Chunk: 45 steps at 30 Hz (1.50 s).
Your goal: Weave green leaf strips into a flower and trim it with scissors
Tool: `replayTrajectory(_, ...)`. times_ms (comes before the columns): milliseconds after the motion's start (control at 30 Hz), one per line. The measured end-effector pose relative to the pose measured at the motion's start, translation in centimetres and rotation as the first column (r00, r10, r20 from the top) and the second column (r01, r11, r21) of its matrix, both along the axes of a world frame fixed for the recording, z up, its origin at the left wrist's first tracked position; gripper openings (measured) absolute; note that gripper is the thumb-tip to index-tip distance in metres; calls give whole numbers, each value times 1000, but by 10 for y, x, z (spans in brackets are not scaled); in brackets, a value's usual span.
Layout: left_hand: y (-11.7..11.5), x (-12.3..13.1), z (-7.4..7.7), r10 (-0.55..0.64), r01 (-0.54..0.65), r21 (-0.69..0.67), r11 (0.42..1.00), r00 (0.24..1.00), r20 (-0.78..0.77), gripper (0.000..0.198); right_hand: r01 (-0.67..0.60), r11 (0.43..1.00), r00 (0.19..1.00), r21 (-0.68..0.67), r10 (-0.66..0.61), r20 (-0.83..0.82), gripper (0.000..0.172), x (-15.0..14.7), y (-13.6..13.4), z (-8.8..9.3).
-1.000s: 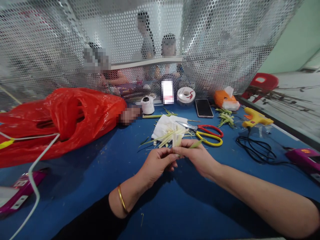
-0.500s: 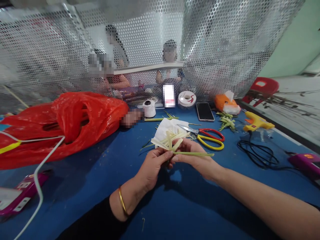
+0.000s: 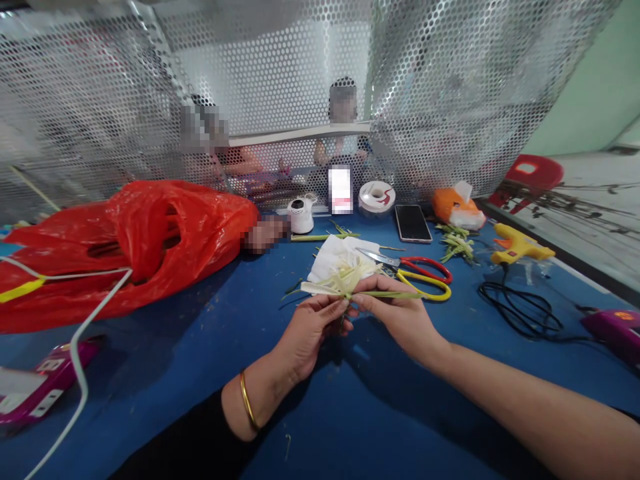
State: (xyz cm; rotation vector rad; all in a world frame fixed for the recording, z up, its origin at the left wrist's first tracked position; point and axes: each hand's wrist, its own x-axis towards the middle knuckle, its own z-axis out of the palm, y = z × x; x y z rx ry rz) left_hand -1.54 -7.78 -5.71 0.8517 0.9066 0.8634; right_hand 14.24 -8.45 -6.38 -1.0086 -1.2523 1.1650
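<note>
My left hand (image 3: 311, 337) pinches a small bunch of pale green leaf strips (image 3: 347, 293) between thumb and fingers. From the other side, my right hand (image 3: 403, 323) grips the same bunch, with one long green strip lying across its fingers toward the right. A flat pale strip sticks out to the left of the pinch; the far fingers hide the bunch's underside. Just beyond my hands, a white tissue (image 3: 331, 257) lies under cut pale strips. Scissors (image 3: 385, 259) with one red and one yellow handle rest open at its right edge.
A red plastic bag (image 3: 200, 220) and white cable lie left. Behind stand a white spool (image 3: 301, 220), a tape roll (image 3: 376, 198) and a phone (image 3: 413, 224). A yellow glue gun (image 3: 520, 245) with black cord lies right. People sit beyond the perforated screen.
The upright pale strips above my fingers have come down, and a flat strip now points left. My right hand has shifted slightly, its fingers under the long strip.
</note>
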Motion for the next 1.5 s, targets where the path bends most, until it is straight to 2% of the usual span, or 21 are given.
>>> replayTrajectory(100, 1, 0, -1, 42, -42, -5, 999, 999, -25, 29, 83, 989, 986, 122, -99, 133, 12, 1, 0, -1)
replayTrajectory(167, 2, 0, -1, 62, -62, -1, 998, 997, -43, 27, 80, 971, 964, 224, -133, 231, 9, 3, 0, -1)
replayTrajectory(300, 3, 0, 0, 42, -20, 141, 990, 987, -156, 20, 94, 880, 893, 465, -281, 352, 4, 11, 3, 4)
replayTrajectory(367, 2, 0, 1, 19, 23, 195, 981, 977, -211, 21, 104, 839, 843, 534, -360, 401, 4, 15, 5, 10)
replayTrajectory(433, 1, 0, 2, -10, 58, 199, 978, 973, -232, 22, 66, 874, 840, 481, -309, 445, 6, 19, 7, 15)
replayTrajectory(467, 0, 0, 2, -31, 78, 195, 978, 972, -234, 23, 28, 916, 862, 400, -225, 454, 9, 20, 8, 18)
replayTrajectory(533, 0, 0, 3, -75, 123, 200, 972, 970, -233, 24, -78, 986, 918, 147, 14, 396, 14, 19, 8, 21)
replayTrajectory(600, -1, 0, 3, -124, 171, 206, 963, 967, -223, 26, -190, 976, 952, -106, 210, 224, 19, 18, 8, 21)
replayTrajectory(667, -1, -1, 4, -170, 207, 184, 961, 965, -200, 26, -275, 931, 957, -239, 288, 23, 20, 15, 7, 20)
replayTrajectory(767, -3, 0, 4, -188, 226, 192, 955, 962, -199, 19, -276, 918, 960, -286, 248, -131, 23, 11, 5, 17)
replayTrajectory(900, -4, 1, 2, -50, 181, 382, 906, 943, -329, 23, -167, 946, 986, -278, 155, -62, 25, 5, 3, 14)
replayTrajectory(967, -4, 1, 0, 28, 138, 416, 899, 929, -369, 20, -148, 951, 989, -272, 140, -48, 23, 2, 2, 11)
replayTrajectory(1067, -3, 2, -2, 16, 97, 336, 937, 948, -319, 26, -126, 960, 990, -252, 106, -94, 18, 0, 1, 8)
replayTrajectory(1167, -3, 4, -3, -45, 72, 141, 987, 981, -186, 31, -80, 974, 994, -211, 62, -90, 15, -1, 1, 6)
replayTrajectory(1233, -4, 5, -3, -55, 63, 56, 996, 989, -140, 34, -48, 979, 997, -198, 34, -75, 11, -1, 2, 5)
replayTrajectory(1333, -5, 6, -1, -35, 45, 64, 997, 988, -153, 34, -49, 976, 995, -210, 30, -92, 11, -1, 3, 4)
replayTrajectory(1500, -6, 6, 0, -5, 20, 93, 995, 988, -157, 22, -72, 965, 993, -252, 45, -112, 19, 2, 2, 3)
